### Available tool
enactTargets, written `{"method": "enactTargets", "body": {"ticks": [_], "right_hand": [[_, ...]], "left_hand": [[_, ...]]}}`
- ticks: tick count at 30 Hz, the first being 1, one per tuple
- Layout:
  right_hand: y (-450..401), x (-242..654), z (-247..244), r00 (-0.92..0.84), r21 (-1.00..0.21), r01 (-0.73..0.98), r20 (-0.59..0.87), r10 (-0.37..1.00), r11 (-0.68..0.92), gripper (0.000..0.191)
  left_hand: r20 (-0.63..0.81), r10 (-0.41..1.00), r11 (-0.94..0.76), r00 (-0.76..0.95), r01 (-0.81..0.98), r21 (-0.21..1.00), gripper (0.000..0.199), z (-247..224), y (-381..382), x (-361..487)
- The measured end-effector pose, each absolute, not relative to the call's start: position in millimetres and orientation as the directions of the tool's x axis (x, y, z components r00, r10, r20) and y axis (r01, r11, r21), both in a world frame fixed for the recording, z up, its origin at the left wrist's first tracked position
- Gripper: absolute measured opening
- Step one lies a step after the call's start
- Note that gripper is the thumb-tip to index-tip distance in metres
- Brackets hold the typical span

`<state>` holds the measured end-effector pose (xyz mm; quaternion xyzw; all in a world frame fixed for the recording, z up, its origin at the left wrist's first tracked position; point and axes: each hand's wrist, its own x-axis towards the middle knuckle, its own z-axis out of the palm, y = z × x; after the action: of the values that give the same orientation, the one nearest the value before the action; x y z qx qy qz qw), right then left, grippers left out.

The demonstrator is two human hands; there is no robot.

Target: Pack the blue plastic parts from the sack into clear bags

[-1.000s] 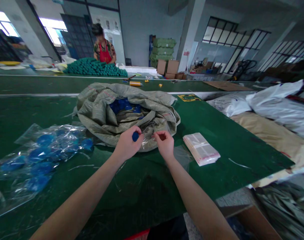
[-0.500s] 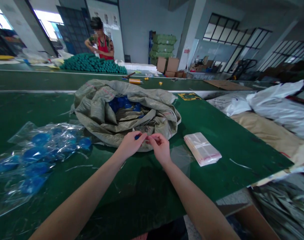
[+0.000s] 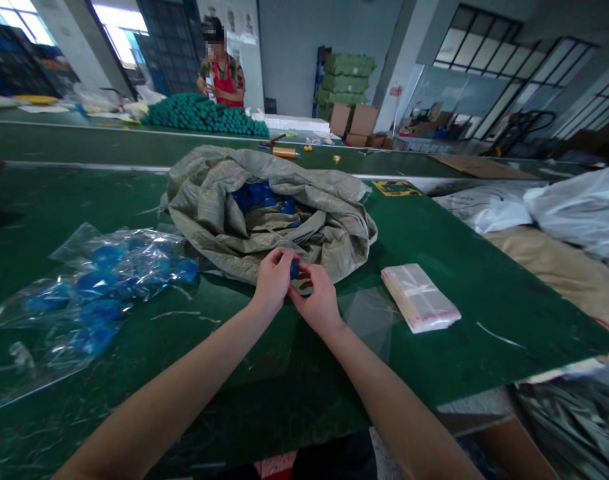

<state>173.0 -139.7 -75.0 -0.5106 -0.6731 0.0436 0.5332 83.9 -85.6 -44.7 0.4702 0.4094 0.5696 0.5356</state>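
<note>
Blue plastic cap (image 3: 295, 269), rounded, gripped in left hand (image 3: 273, 280), right hand (image 3: 317, 303) curled beside it

Left hand (image 3: 273, 280) grips a blue plastic piece (image 3: 295, 269). Right hand (image 3: 317, 300) is in contact with the piece from the right, at the near edge of a woven sack (image 3: 209, 200) containing more blue pieces (image 3: 259, 197). Left of the hands: a clear plastic bag (image 3: 109, 280) of blue pieces. Right: a stack of clear bags (image 3: 419, 298). All items rest on a green work table (image 3: 434, 267).
</note>
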Motion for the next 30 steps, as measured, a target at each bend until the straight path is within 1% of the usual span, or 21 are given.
{"method": "enactTargets", "body": {"ticks": [3,5,6,7,9,10,12,14,17,21,25,30], "right_hand": [[-137,175,-78,0.169,-0.712,0.583,0.577,0.799,0.391,0.035],[-139,179,-74,0.182,-0.744,0.567,0.533,0.827,0.355,0.037],[-141,181,-71,0.175,-0.744,0.565,0.53,0.83,0.356,0.039],[-143,184,-68,0.167,-0.742,0.558,0.539,0.826,0.371,0.039],[-147,188,-60,0.158,-0.742,0.514,0.575,0.803,0.43,0.035],[-149,190,-57,0.148,-0.744,0.478,0.592,0.792,0.467,0.031],[-152,191,-52,0.105,-0.74,0.408,0.62,0.778,0.535,0.027],[-154,190,-49,0.044,-0.717,0.395,0.639,0.768,0.574,0.027],[-155,190,-46,0.013,-0.679,0.472,0.643,0.766,0.562,0.028],[-152,196,-47,0.007,-0.674,0.542,0.601,0.799,0.503,0.024],[-146,202,-51,0.001,-0.695,0.516,0.586,0.81,0.501,0.023],[-142,203,-55,0.085,-0.721,0.505,0.589,0.804,0.475,0.023]], "left_hand": [[0.134,0.987,-0.119,0.089,-0.157,0.981,0.02,-42,-85,81],[0.199,0.974,-0.199,0.104,-0.003,0.98,0.019,-35,-82,72],[0.246,0.965,-0.256,0.091,0.125,0.959,0.02,-29,-80,66],[0.299,0.952,-0.306,0.068,0.282,0.909,0.021,-24,-77,60],[0.394,0.917,-0.349,0.056,0.591,0.727,0.026,-13,-74,48],[0.417,0.905,-0.349,0.08,0.701,0.622,0.028,-8,-74,44],[0.4,0.9,-0.36,0.174,0.814,0.456,0.031,-4,-74,39],[0.34,0.897,-0.402,0.282,0.84,0.364,0.033,-3,-77,40],[0.264,0.876,-0.473,0.405,0.828,0.301,0.031,-6,-81,44],[0.203,0.822,-0.569,0.532,0.767,0.297,0.028,-6,-80,42],[0.122,0.799,-0.596,0.589,0.75,0.287,0.023,-1,-79,37],[0.055,0.77,-0.617,0.636,0.718,0.323,0.023,1,-78,34]]}}
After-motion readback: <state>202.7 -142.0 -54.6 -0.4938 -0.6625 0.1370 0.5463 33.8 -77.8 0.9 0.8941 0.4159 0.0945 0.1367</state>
